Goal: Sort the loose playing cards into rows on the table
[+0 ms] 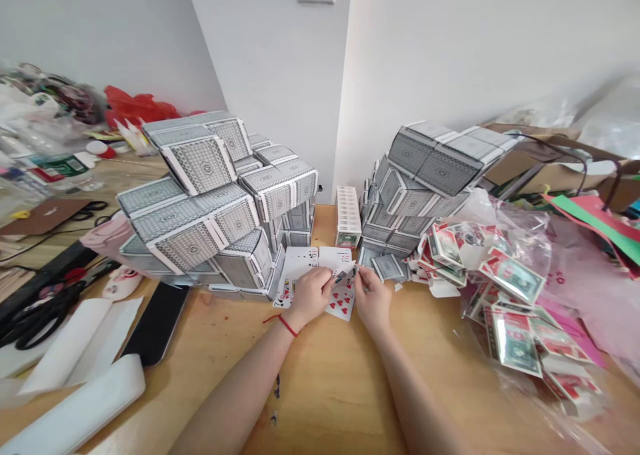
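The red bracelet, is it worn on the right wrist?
No, the red bracelet circles the wrist of the left hand, not the right hand.

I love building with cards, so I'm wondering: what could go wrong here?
The left stack of grey-patterned playing-card blocks juts out at odd angles, so a bump from the left hand might topple it. The white printed card pinched between that hand and the right hand could bend. The red-and-green cardboard boxes heaped loosely at the clear plastic bag might slide.
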A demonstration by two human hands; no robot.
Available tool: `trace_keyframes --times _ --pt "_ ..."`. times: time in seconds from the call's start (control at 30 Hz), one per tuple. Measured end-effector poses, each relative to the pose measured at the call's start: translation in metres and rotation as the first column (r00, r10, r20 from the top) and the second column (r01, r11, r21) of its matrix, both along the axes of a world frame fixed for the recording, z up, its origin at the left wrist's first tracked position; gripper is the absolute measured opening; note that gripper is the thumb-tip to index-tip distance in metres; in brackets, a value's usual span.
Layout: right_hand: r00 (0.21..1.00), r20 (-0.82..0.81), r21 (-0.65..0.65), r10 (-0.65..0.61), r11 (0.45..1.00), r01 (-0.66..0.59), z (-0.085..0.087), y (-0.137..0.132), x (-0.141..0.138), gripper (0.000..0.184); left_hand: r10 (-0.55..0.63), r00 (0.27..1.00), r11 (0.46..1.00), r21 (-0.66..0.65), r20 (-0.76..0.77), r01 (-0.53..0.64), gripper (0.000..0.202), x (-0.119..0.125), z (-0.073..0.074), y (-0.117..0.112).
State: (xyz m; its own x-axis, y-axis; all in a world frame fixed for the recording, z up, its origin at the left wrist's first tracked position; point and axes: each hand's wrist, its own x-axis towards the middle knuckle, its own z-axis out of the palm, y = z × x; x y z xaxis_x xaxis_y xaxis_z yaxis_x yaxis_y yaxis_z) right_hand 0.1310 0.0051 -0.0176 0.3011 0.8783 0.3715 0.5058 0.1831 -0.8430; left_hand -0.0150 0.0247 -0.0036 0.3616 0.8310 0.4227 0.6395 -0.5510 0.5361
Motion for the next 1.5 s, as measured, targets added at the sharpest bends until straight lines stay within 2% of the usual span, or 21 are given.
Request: trace_keyframes --times 0.3,0.5,0.6,0.73,0.8,0.93,1.13,1.5 --pt "0.984 0.125 0.042 -0.123 0.992 0.119 0.0009 -0.0021 -0.0019 0.025 -0.018 0.999 0.998 0.062 -0.038 0.020 0.023 0.0017 0.0024 -0.0005" --pt "0.974 0.145 0.031 -0.175 0.985 0.173 0.0022 -0.0035 -0.0041 0.024 -0.022 0.998 0.997 0.071 -0.065 0.026 0.024 0.0021 0.0012 -0.0007" --pt "0.990 0.061 0.008 -0.124 0.992 0.124 0.0015 -0.0024 -0.0034 0.024 -0.011 0.999 0.998 0.060 -0.030 0.013 0.023 0.0016 -0.0003 0.0003" --pt "0.992 -0.107 -0.029 0.066 0.997 -0.070 0.0011 -0.0010 -0.0028 0.025 0.049 0.996 0.998 0.039 0.078 -0.053 0.022 0.0007 -0.0029 0.0027" --pt "0.985 -0.131 -0.040 0.111 0.992 -0.117 0.0007 -0.0008 -0.0033 0.025 0.080 0.991 0.996 0.040 0.111 -0.084 0.021 0.0006 -0.0038 0.0035" --pt "0.989 -0.081 -0.067 0.125 0.989 -0.130 -0.0003 -0.0003 -0.0034 0.025 0.102 0.987 0.992 0.055 0.122 -0.110 0.022 0.0005 -0.0040 0.0037" --pt "0.980 -0.068 -0.039 0.186 0.981 -0.188 -0.0015 0.0014 0.0006 0.030 0.102 0.984 0.993 0.042 0.148 -0.109 0.023 -0.0009 -0.0027 0.0035" --pt "0.971 0.238 -0.003 0.008 1.000 -0.007 0.0002 -0.0023 0.0001 0.033 0.059 0.988 0.998 -0.006 0.144 -0.059 0.025 -0.0007 -0.0027 0.0026"
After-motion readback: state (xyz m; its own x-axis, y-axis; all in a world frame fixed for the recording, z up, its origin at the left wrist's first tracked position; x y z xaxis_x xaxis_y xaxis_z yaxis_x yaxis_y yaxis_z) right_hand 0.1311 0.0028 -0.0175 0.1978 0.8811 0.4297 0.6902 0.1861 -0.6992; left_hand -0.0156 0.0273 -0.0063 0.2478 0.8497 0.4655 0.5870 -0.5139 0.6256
